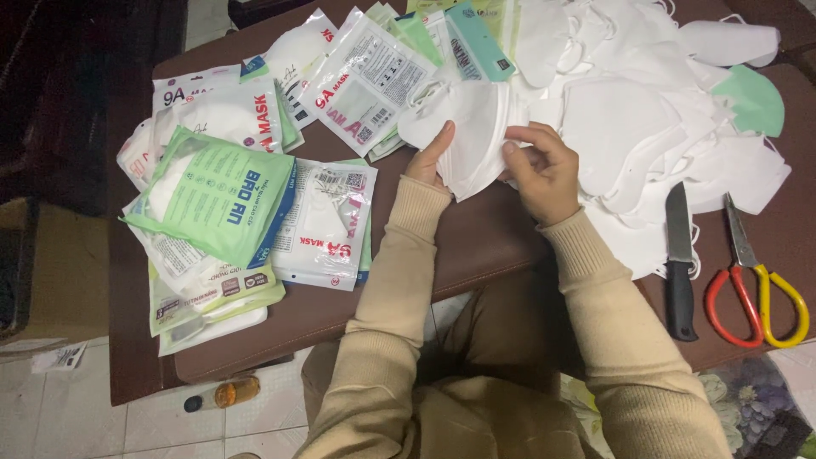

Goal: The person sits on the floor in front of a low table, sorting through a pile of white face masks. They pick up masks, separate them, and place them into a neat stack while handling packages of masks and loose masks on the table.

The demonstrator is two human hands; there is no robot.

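Sealed mask packets point(255, 170), each showing a folded white mask through its clear window, are lying fanned across the left of the brown bench point(476, 246). A heap of loose white masks point(646, 127) is spreading over the right side, one pale green mask point(752, 98) among them. A black-handled knife point(678, 263) and red-and-yellow scissors point(756, 289) are lying just beside that heap, near my right sleeve. I am holding a white folded mask point(472, 136) over the middle of the bench: my left hand point(429, 161) is supporting its lower edge, my right hand point(540, 170) fingers point(514, 151) pinching its right side.
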